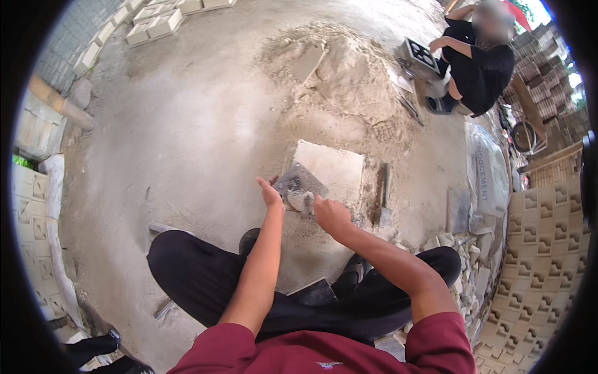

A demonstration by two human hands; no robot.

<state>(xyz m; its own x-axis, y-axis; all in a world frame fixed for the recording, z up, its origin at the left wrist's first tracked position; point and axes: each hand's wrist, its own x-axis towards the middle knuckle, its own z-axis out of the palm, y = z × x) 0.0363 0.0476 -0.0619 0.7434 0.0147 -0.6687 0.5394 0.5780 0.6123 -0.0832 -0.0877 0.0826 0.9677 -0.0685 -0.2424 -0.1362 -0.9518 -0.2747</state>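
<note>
My left hand [270, 192] holds a dark grey square plate [309, 179] by its left edge, tilted up in front of me. My right hand [332, 215] is closed, its fingers at a pale, rough-textured wad [301, 201] that presses against the plate's lower part. Whether the wad is cloth or a brush I cannot tell. Behind the plate, a pale flat slab [336, 167] lies on the ground, dusted with sand. To the right of the slab rests a long-handled tool with a flat square end [384, 196].
A sand heap [349, 68] rises beyond the slab, with a flat board [309, 62] on it. At the far right a person [483, 62] crouches beside a block mould [420, 53]. A cement bag [489, 168], rubble [470, 262] and stacked patterned blocks [542, 249] line the right side.
</note>
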